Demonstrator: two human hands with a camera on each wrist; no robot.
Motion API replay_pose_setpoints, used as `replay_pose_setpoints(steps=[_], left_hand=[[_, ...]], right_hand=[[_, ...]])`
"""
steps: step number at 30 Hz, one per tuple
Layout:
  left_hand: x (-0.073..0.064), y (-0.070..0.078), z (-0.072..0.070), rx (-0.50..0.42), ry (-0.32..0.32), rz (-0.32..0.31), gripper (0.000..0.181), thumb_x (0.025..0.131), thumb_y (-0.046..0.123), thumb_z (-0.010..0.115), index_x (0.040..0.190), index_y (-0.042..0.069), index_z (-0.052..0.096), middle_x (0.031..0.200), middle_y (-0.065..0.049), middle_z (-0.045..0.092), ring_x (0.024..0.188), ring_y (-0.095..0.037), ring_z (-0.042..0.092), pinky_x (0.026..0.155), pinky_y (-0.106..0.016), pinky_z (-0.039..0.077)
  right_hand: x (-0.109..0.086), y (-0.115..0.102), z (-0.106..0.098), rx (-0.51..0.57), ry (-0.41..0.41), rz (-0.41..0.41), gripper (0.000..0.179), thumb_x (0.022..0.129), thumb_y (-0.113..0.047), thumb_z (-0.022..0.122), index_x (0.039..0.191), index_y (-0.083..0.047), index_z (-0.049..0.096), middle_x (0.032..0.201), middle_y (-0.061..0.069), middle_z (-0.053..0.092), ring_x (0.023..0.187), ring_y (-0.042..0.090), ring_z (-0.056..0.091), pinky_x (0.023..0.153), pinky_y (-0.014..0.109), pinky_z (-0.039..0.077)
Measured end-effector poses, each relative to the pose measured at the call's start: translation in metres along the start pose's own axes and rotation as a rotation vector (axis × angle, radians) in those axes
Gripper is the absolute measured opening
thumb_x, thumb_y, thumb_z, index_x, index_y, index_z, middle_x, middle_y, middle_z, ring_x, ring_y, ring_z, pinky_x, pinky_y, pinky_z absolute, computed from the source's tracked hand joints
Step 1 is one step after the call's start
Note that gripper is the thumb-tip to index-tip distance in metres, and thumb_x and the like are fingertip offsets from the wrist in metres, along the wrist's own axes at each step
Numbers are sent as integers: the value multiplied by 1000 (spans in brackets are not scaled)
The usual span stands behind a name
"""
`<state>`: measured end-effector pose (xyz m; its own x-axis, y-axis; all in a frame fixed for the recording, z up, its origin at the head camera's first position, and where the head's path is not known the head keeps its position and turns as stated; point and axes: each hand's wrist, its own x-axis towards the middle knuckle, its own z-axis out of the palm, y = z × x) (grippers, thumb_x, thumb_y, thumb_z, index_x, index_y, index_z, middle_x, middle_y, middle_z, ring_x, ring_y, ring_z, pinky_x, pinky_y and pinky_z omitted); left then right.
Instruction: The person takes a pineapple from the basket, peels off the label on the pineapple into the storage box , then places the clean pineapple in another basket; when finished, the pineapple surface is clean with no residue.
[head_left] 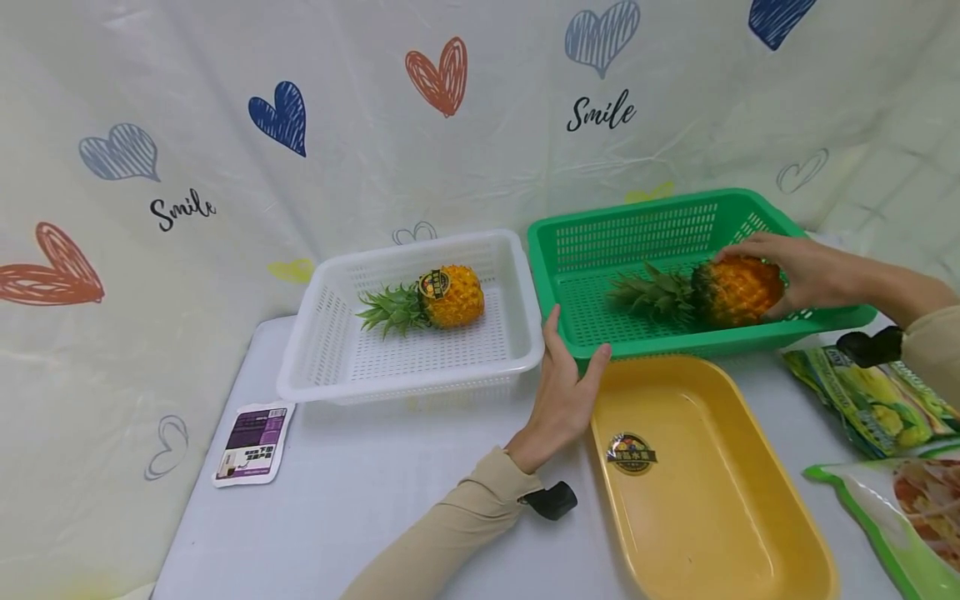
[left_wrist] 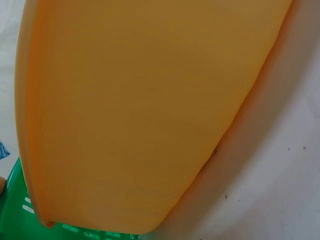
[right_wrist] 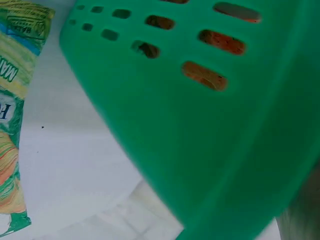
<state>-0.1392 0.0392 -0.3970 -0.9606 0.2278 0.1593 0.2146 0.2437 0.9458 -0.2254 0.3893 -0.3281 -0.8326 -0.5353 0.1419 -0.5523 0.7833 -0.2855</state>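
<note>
My right hand point(head_left: 787, 267) reaches over the right side of the green basket point(head_left: 555, 287) and grips a pineapple point(head_left: 738, 292) by its orange body. The pineapple lies on its side in the basket, its leafy crown to the left. My left hand point(head_left: 562, 400) is at the basket's near left corner, thumb and forefinger spread on either side of the corner. A second pineapple point(head_left: 456, 297) with a round label lies in the white basket point(head_left: 405, 383), crown to the left. Holes in the green basket's wall point(right_wrist: 165, 115) show orange behind them in the right wrist view.
A yellow tray point(head_left: 697, 483) with a label stands in front of the green basket; its outer wall point(left_wrist: 135, 115) fills the left wrist view. Food bags point(head_left: 873, 392) lie at the right. A purple and white packet point(head_left: 255, 442) is on the left, and a patterned sheet hangs behind.
</note>
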Motion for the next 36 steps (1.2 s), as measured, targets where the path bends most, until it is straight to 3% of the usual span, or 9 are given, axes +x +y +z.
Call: replay_pose_setpoints(steps=[8,13,23,36], left_hand=[[1,-1,1,1,0,9,80,110,41,52,167,22,0,175,-9,7,160,-25,14,126,-51,23],[1,-3,1,-3,0,19,80,109,42,52,167,22,0,175,-8,7,160,-22,13,127,-50,22],[1,-6,1,-5,-2,37,81,109,45,51,167,21,1,175,-9,7,160,-22,12,127,-50,21],[0,-4,-1,3,-9,25,80,109,47,51,167,23,1,175,-9,8,160,-24,14,126,-51,23]], right_hand=[[-3,2,5,6,-2,8,93,54,9,99,137,1,59,132,17,59,110,-16,33,80,25,52],[-3,2,6,27,3,-11,93,52,11,99,136,0,59,132,16,59,111,-20,31,80,21,50],[-5,4,6,42,-17,-13,93,54,16,96,137,-2,58,135,13,57,113,-20,32,81,16,50],[-6,0,3,-8,-18,-12,96,53,13,98,139,-5,59,136,11,59,117,-10,39,83,24,53]])
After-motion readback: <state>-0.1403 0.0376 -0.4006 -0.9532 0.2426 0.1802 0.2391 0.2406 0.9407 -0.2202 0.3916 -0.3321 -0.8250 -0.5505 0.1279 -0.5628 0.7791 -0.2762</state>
